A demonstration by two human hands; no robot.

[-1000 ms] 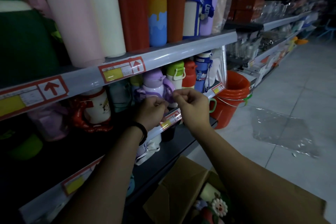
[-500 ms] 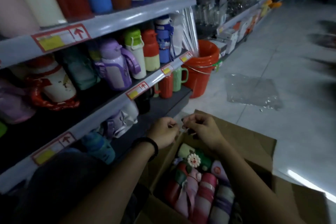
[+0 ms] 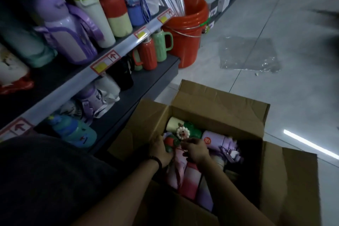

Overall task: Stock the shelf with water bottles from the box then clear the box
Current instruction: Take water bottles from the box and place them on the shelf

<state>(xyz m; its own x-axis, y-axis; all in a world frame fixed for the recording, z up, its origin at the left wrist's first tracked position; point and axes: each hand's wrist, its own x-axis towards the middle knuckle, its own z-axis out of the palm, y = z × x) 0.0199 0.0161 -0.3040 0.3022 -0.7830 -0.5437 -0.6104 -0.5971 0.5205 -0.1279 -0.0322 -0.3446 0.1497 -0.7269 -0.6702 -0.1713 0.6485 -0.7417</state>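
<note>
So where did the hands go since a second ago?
Both came down from the shelf edge into the cardboard box. The left hand now grips the top of a pink bottle; the right hand curls beside it, its hold unclear. The purple bottle on the shelf, the orange bucket and the plastic sheet on the floor stayed put.

Dim, bluish light everywhere. 1 bright streak of glare crosses the floor (image 3: 275,97) at right. The box (image 3: 220,101) is shadowed inside. The shelf (image 3: 117,49) bows from wide-angle distortion; the upper-right corner blurs.

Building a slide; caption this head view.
Left hand and right hand reach into the open box of bottles beside the shelf.
</note>
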